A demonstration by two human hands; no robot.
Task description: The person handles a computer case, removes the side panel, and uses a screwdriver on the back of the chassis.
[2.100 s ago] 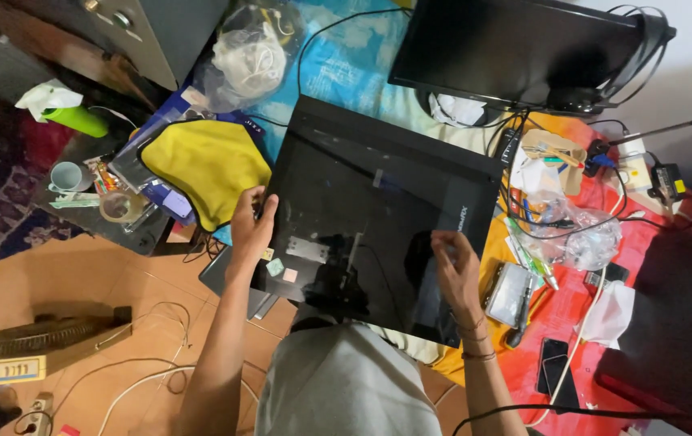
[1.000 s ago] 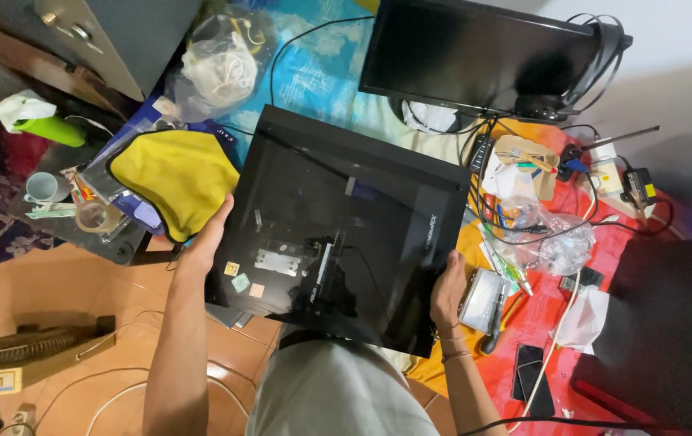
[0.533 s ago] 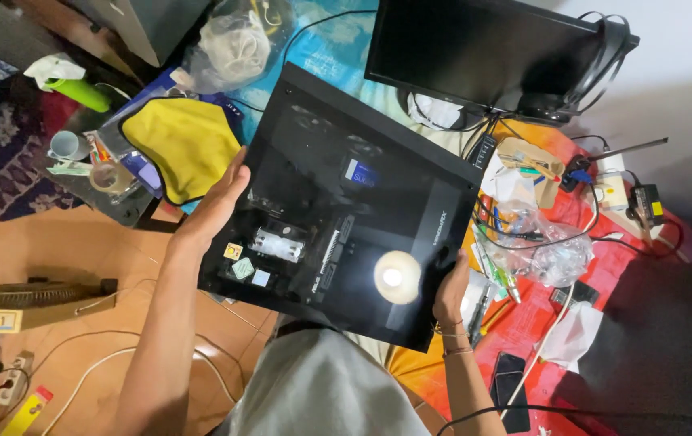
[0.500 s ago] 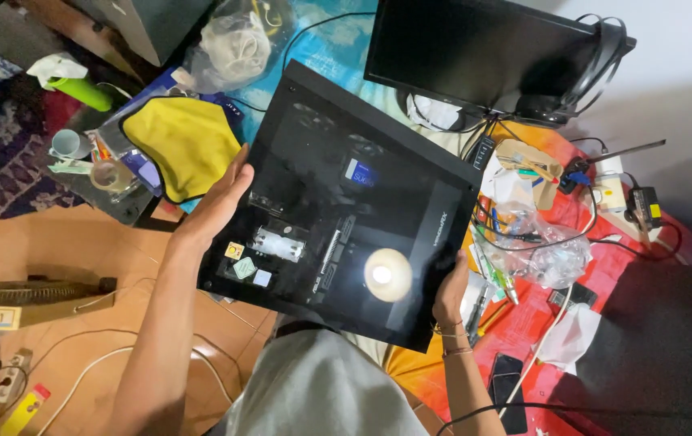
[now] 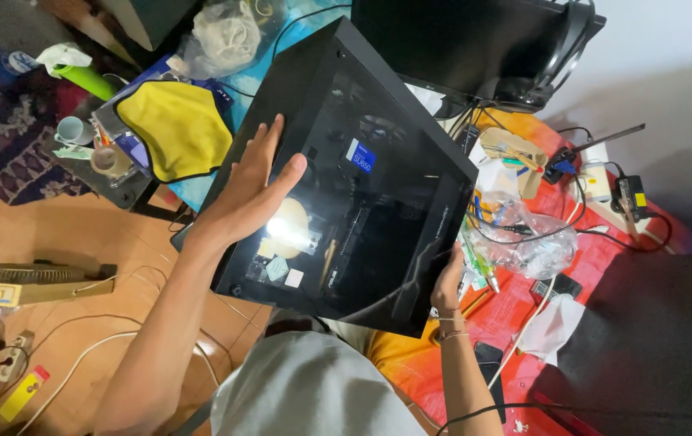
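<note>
One head camera, looking steeply down

The single view looks from the person's head down over their chest, close to the black computer case (image 5: 346,178) that fills the middle, with the cluttered surface (image 5: 596,242) right and the floor (image 5: 63,323) left.

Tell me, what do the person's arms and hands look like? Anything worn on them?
Both arms are bare, no sleeves or gloves. The left hand wears nothing. The right hand has thin bracelets around its wrist. No rings are clear.
</note>
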